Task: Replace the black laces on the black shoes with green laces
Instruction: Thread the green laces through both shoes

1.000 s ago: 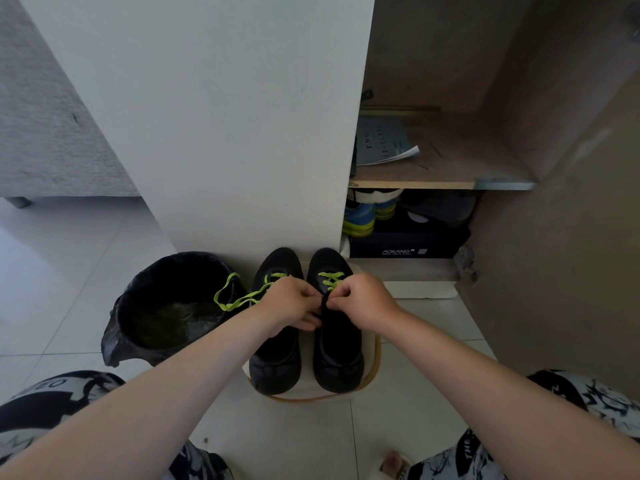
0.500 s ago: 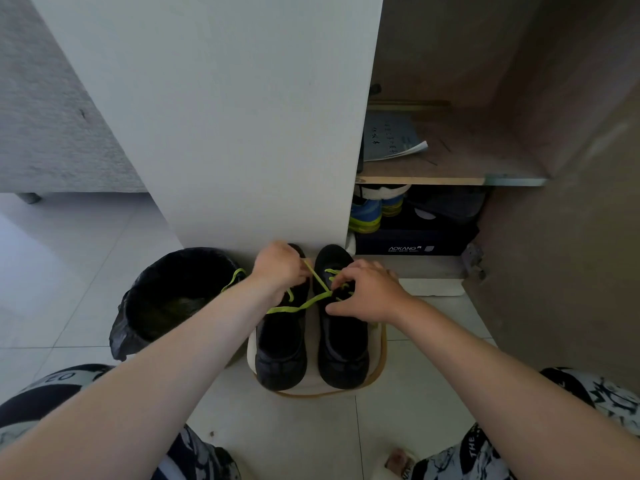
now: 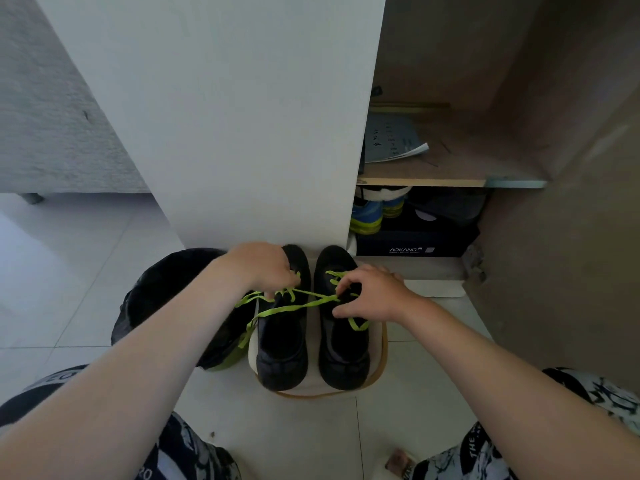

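Left grip (image 3: pixel 264 268), right grip (image 3: pixel 369 299) — green lace (image 3: pixel 294 308)

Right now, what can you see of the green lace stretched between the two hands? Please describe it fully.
The green lace is flat and bright yellow-green, fabric by its look. It is laced across the front of the right shoe, where the right hand pinches it. Strands stretch over the left shoe to the left hand, which grips them. One strand trails down beside that shoe.
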### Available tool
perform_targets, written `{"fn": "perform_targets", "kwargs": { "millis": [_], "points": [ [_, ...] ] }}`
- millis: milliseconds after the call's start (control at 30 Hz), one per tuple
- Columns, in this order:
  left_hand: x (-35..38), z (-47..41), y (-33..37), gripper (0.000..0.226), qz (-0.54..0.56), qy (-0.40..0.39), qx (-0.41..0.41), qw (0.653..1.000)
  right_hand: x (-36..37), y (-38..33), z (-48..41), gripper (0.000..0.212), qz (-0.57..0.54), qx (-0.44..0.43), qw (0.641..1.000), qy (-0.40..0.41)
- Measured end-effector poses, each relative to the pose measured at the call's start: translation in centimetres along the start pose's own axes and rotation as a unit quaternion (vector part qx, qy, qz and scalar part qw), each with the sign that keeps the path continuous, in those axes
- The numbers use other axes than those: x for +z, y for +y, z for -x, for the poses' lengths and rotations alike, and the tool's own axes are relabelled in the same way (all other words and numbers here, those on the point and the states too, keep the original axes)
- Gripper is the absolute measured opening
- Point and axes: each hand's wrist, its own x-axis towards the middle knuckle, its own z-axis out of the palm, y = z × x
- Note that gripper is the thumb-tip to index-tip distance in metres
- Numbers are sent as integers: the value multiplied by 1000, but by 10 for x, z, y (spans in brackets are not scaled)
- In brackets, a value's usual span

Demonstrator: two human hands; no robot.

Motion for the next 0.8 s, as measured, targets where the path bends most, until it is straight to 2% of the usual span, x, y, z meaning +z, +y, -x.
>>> {"fn": "perform_targets", "kwargs": {
  "millis": [33,67,100,133,167,200,267,333,367,400,433,467,500,533,567,633,733,800],
  "points": [
    [1,2,5,40,15,-6,2,1000,0,-1,0,40,6,-2,1000,0],
    [0,2,7,41,71,25,9,997,-1,-2,0,40,11,0,1000,0],
    [-3,0,8,39,169,66,8,983,-2,-2,0,41,14,3,1000,-1],
    [-4,-3,6,35,292,111,0,950,-2,-2,0,41,17,7,1000,-2],
    [-5,-7,4,30,421,159,-18,893,-3,-1,0,41,20,10,1000,-4],
    [-6,-12,-1,25,541,205,-46,814,-3,-2,1,40,22,12,1000,-6],
    [-8,-19,-15,21,722,269,-96,629,-3,-4,1,39,18,12,1000,-6],
    [-7,-23,-24,19,863,229,-79,444,-3,-5,0,38,22,9,1000,-6],
    [-6,-24,-26,19,898,194,-53,391,-2,-6,-1,38,27,8,1000,-9],
    [-6,-22,-24,20,899,173,-28,402,-2,-7,-1,38,29,9,999,-11],
    [-6,-21,-22,24,852,177,-13,493,-2,-7,-1,38,30,9,999,-12],
    [-6,-20,-21,28,736,196,-7,648,-2,-8,-1,38,31,9,999,-13],
    [-6,-18,-20,31,556,209,-9,804,-3,-8,-1,38,33,8,999,-12],
    [-7,-15,-19,33,379,188,-11,906,-3,-8,-1,39,36,7,999,-12],
    [-6,-14,-18,35,247,137,-13,959,-3,-8,-1,40,40,8,999,-11],
    [-1,-14,-17,38,105,50,-36,993,-4,-8,-2,41,46,11,999,-9],
    [6,-12,-16,37,66,-32,-72,995,-5,-11,-1,44,56,14,998,-14],
    [1,-10,-18,45,56,-79,-74,993,-7,-11,-1,43,51,19,998,-20]
  ]
}}
